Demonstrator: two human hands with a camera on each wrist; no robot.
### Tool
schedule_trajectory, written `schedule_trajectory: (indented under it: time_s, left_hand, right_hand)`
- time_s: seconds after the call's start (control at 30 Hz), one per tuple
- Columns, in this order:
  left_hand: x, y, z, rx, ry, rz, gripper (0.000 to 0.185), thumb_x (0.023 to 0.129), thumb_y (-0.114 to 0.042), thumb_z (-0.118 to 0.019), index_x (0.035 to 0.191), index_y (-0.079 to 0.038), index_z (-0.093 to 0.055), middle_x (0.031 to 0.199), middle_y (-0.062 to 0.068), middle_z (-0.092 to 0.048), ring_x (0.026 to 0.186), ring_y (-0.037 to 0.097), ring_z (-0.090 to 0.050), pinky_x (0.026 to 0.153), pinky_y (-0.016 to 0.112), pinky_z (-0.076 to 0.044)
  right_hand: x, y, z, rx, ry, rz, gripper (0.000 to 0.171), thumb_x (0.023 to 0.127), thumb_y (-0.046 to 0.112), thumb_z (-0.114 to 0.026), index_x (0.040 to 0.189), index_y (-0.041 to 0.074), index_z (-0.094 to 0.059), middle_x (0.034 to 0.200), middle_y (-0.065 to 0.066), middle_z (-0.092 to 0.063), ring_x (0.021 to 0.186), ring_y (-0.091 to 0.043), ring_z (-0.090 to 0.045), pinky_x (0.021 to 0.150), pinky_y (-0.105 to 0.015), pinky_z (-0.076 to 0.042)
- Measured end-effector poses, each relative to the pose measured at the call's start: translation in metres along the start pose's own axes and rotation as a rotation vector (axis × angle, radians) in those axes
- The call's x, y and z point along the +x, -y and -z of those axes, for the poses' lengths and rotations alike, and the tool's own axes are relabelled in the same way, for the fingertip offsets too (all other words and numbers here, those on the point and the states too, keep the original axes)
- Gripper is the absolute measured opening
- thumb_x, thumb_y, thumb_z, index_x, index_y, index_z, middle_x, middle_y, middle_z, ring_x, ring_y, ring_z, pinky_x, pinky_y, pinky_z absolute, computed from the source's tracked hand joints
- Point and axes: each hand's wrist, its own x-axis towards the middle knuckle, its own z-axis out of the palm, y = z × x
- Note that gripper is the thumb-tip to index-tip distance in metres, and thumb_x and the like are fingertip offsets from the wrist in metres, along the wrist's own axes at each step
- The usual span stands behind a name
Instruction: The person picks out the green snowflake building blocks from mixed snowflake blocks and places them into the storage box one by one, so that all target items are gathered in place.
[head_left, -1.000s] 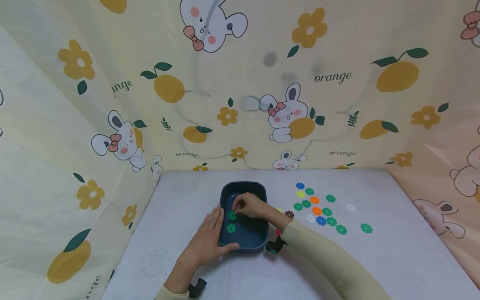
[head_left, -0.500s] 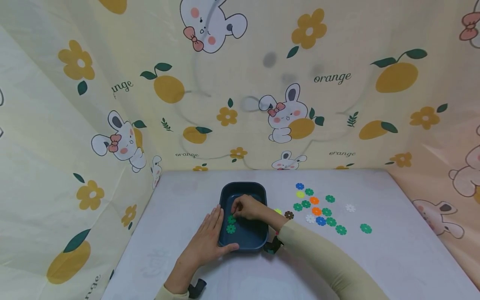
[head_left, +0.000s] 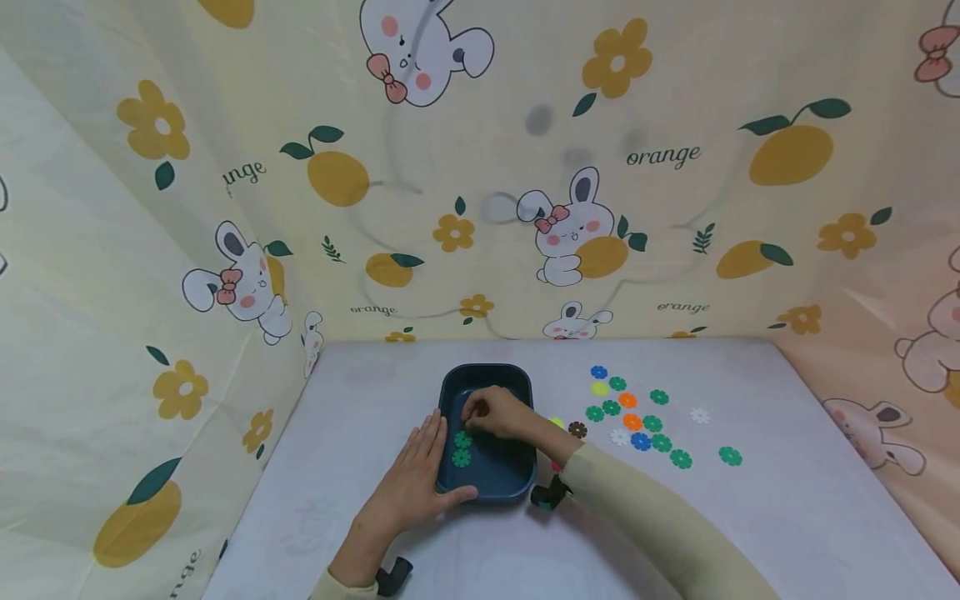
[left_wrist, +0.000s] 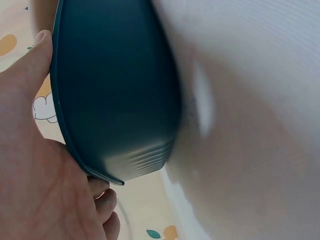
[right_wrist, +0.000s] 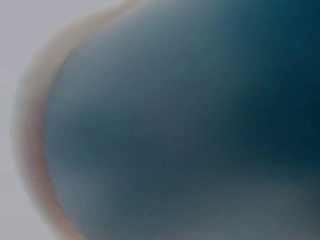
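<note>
Left hand [head_left: 411, 487] flat against dark blue plastic tray [head_left: 487, 375]; right hand [head_left: 501, 413] inside, fingers curled, grip indeterminable, above green flower-shaped discs [head_left: 462, 448].

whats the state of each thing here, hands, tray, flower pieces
left hand: flat against the tray's left side, thumb on its near corner, fingers straight
right hand: inside the tray, fingers curled; whether it pinches a piece cannot be told
blue tray: upright on the table, steadied by the left hand
green flower pieces in tray: two, lying flat on its floor
loose flower pieces: scattered flat on the table right of the tray
</note>
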Motion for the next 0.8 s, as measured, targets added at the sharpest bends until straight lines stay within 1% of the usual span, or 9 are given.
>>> schedule_trajectory:
  time_s: [0.07, 0.2, 0.27, 0.33, 0.5, 0.6, 0.8]
  left_hand:
    - [0.001, 0.000, 0.000, -0.003, 0.001, 0.002, 0.120, 0.094, -0.076, -0.065, 0.172, -0.003, -0.012, 0.181, 0.011, -0.002, 0.167, 0.027, -0.004, 0.136, 0.051, -0.012]
    - [0.001, 0.000, 0.000, -0.001, 0.007, 0.010, 0.121, 0.093, -0.077, -0.065, 0.172, -0.004, -0.011, 0.181, 0.011, -0.001, 0.167, 0.027, -0.004, 0.136, 0.051, -0.012]
    - [0.002, 0.000, 0.000, 0.000, 0.009, 0.015, 0.121, 0.093, -0.078, -0.065, 0.172, -0.004, -0.010, 0.181, 0.011, -0.001, 0.168, 0.027, -0.004, 0.136, 0.052, -0.012]
    - [0.002, 0.000, 0.000, -0.004, 0.009, 0.017, 0.122, 0.092, -0.078, -0.065, 0.172, -0.004, -0.010, 0.181, 0.011, -0.001, 0.168, 0.027, -0.004, 0.136, 0.052, -0.012]
    - [0.002, 0.000, -0.001, 0.001, -0.001, 0.014, 0.122, 0.092, -0.077, -0.066, 0.172, -0.003, -0.011, 0.181, 0.011, -0.002, 0.167, 0.028, -0.005, 0.136, 0.051, -0.012]
    - [0.002, 0.001, -0.001, 0.007, -0.004, 0.012, 0.122, 0.092, -0.078, -0.066, 0.172, -0.003, -0.011, 0.181, 0.011, -0.002, 0.167, 0.027, -0.005, 0.136, 0.051, -0.012]
    - [0.002, 0.000, -0.002, 0.007, -0.003, 0.017, 0.123, 0.092, -0.078, -0.066, 0.172, -0.003, -0.011, 0.181, 0.010, -0.002, 0.167, 0.027, -0.005, 0.136, 0.050, -0.012]
  right_hand:
    - [-0.003, 0.001, 0.003, 0.007, -0.018, 0.023, 0.004, 0.100, 0.008, -0.076, 0.103, 0.011, -0.078, 0.093, 0.005, -0.071, 0.080, -0.011, -0.063, 0.069, -0.025, -0.058]
    - [-0.009, 0.002, 0.011, -0.007, -0.062, 0.057, 0.005, 0.101, 0.011, -0.076, 0.104, 0.014, -0.079, 0.092, 0.007, -0.072, 0.079, -0.009, -0.063, 0.069, -0.025, -0.058]
    - [-0.013, 0.003, 0.016, -0.015, -0.084, 0.060, 0.005, 0.101, 0.012, -0.077, 0.104, 0.015, -0.079, 0.093, 0.008, -0.073, 0.080, -0.008, -0.063, 0.070, -0.024, -0.058]
    - [-0.017, 0.003, 0.022, -0.012, -0.105, 0.065, 0.005, 0.101, 0.012, -0.077, 0.105, 0.013, -0.079, 0.094, 0.007, -0.074, 0.080, -0.009, -0.064, 0.072, -0.025, -0.058]
    - [-0.031, 0.004, 0.043, -0.010, -0.142, 0.050, 0.008, 0.102, 0.014, -0.077, 0.108, 0.010, -0.079, 0.097, 0.005, -0.073, 0.084, -0.012, -0.064, 0.075, -0.027, -0.059]
    - [-0.041, 0.002, 0.056, -0.017, -0.153, 0.029, 0.008, 0.102, 0.016, -0.077, 0.109, 0.011, -0.078, 0.098, 0.005, -0.073, 0.086, -0.013, -0.064, 0.077, -0.027, -0.059]
    - [-0.062, -0.009, 0.078, -0.060, -0.182, -0.004, 0.009, 0.102, 0.017, -0.077, 0.110, 0.012, -0.078, 0.096, 0.005, -0.071, 0.085, -0.016, -0.062, 0.073, -0.028, -0.056]
